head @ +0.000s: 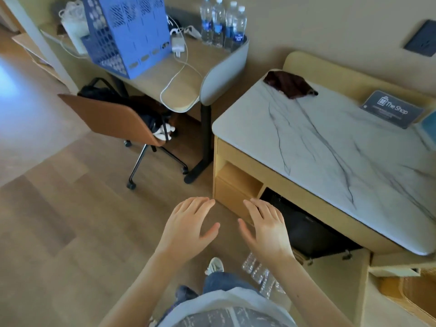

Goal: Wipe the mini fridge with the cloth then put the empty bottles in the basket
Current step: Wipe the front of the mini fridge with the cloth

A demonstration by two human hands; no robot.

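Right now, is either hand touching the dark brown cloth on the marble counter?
Apart. The head view shows the dark brown cloth at the white marble countertop's far corner, with the left hand and right hand hovering empty over the floor.

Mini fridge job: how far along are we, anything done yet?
Nothing looks done. The dark cloth lies untouched on the marble counter. Left hand and right hand are open and empty, hovering before the black mini fridge in the cabinet. Clear empty bottles lie on the floor by the person's leg. Left: fetch cloth, wipe, then bottles into the blue basket on the desk.
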